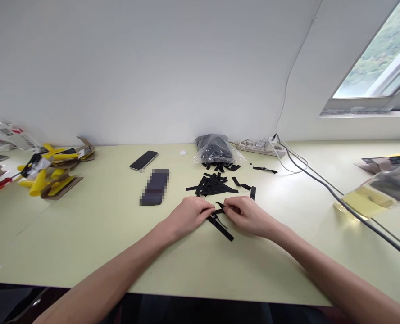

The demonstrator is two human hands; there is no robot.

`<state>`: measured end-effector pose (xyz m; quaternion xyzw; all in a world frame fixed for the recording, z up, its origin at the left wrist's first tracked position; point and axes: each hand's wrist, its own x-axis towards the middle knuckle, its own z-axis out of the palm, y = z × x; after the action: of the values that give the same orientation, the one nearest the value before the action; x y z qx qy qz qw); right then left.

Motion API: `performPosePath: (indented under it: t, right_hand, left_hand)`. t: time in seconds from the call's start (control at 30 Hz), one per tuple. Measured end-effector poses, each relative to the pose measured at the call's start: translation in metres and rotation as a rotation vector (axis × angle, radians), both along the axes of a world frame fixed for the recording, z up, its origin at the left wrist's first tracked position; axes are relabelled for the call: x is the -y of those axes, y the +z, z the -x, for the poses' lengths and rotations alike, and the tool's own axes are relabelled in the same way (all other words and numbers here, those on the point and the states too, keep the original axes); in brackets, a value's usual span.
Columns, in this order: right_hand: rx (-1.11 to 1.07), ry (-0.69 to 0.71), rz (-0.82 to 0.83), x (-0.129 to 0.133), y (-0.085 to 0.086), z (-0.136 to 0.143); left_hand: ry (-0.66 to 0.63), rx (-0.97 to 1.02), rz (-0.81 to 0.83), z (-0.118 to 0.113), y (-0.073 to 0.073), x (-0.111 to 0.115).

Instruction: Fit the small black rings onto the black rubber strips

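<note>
L hand, ctr of frame: grip closed, thumb + index fingertips pinched on one side of a thin black strip. R hand, just R of it: grip also closed, thumb vs curled index, apparently pinching other side of same strip; fingers hide exact contact. Small gap betw. hands, strip bridging it. Second strip slants down to lower R from under L fingertips, over the bench; can't tell if L grip has hold of it too.

Loose pile of blk strips mid-frame, just above hands, w/ a few strays to its R, e.g. short piece near R knuckles. Clear plastic bag w/ dark contents directly above pile. Phone L of ctr, pixelated dark item just below it. Yellow-handled tools far L; clear container w/ yellow base far R, dark cable crossing in front.
</note>
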<state>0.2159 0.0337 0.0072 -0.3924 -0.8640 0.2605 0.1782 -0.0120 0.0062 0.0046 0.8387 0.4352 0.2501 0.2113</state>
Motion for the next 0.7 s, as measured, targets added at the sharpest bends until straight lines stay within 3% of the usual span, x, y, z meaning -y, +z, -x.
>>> performPosePath:
  t: [0.23,0.53,0.7]
  right_hand:
    - [0.022,0.057,-0.029,0.005,0.0,0.003]
    - [0.042,0.042,-0.07,0.008,0.0,0.004]
    - [0.053,0.09,-0.078,0.007,0.002,0.003]
  left_hand:
    - [0.14,0.037,-0.001,-0.001,0.003,0.002]
    - [0.095,0.044,-0.012,-0.002,-0.004,0.001]
    - [0.071,-0.007,-0.103,-0.003,-0.003,0.001]
